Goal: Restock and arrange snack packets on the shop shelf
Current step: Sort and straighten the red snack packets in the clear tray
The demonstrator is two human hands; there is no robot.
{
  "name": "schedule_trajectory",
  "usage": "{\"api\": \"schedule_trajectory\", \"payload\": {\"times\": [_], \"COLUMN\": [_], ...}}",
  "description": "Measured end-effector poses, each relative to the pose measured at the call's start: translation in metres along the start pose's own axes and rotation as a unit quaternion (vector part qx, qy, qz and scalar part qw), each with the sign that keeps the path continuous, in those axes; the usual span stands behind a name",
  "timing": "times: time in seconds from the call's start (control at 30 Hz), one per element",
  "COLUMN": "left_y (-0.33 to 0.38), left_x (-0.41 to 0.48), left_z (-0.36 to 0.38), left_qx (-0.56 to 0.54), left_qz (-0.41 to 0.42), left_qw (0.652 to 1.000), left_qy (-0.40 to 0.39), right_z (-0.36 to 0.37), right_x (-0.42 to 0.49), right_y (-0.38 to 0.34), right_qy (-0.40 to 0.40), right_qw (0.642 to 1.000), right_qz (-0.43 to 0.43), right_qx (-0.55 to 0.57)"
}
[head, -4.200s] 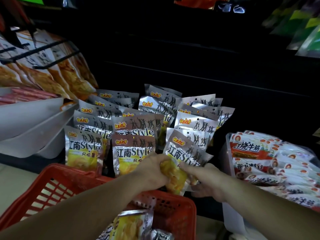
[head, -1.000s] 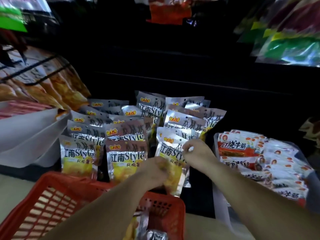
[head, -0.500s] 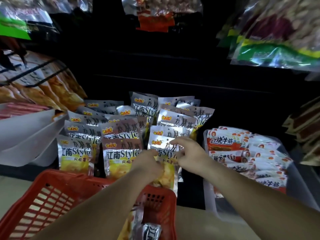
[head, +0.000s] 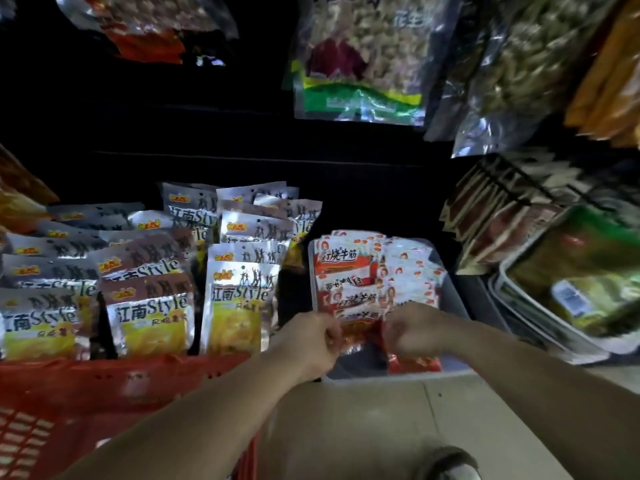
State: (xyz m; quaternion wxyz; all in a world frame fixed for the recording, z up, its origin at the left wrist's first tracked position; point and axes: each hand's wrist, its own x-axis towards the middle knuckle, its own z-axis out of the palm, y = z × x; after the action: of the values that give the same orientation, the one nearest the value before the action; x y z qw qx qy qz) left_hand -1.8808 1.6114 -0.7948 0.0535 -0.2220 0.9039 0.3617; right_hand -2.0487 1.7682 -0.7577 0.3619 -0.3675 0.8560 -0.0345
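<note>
Head view: red packet held
Left grip and right grip curl tight, pinching its ends; silver packets stand just beside.

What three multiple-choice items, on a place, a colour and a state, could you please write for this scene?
1. Where is the basket? A) lower left, in front of the silver bags B) on the top shelf C) hanging overhead
2. What colour are the packets in the bin? A) blue B) red and white C) green
3. What are the left hand and right hand doing? A) hanging idle B) both gripping packets C) lifting the basket
Answers: 1 A, its rim shows there; 2 B, the wrappers show it; 3 B, both hands curl round them.
</note>
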Motion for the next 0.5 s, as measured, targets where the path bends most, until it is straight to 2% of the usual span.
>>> {"api": "schedule_trajectory", "payload": {"times": [0.07, 0.2, 0.33, 0.5], "left_y": [-0.001, 0.007, 0.009, 0.008], "left_x": [0.003, 0.024, 0.042, 0.058], "left_z": [0.01, 0.012, 0.014, 0.023], "left_qx": [0.019, -0.013, 0.036, 0.073], "left_qz": [-0.012, -0.008, 0.015, 0.035], "left_qw": [1.0, 0.994, 0.993, 0.987], "left_qy": [0.012, 0.112, 0.108, 0.141], "right_z": [0.009, 0.014, 0.02, 0.019], "right_x": [0.001, 0.015, 0.018, 0.021], "right_y": [0.014, 0.023, 0.04, 0.064], "right_qy": [-0.037, 0.023, -0.01, 0.022], "right_qw": [0.999, 0.996, 1.0, 0.999], "right_qz": [-0.008, -0.023, 0.017, 0.029], "right_qx": [-0.006, 0.078, 0.008, 0.013]}}
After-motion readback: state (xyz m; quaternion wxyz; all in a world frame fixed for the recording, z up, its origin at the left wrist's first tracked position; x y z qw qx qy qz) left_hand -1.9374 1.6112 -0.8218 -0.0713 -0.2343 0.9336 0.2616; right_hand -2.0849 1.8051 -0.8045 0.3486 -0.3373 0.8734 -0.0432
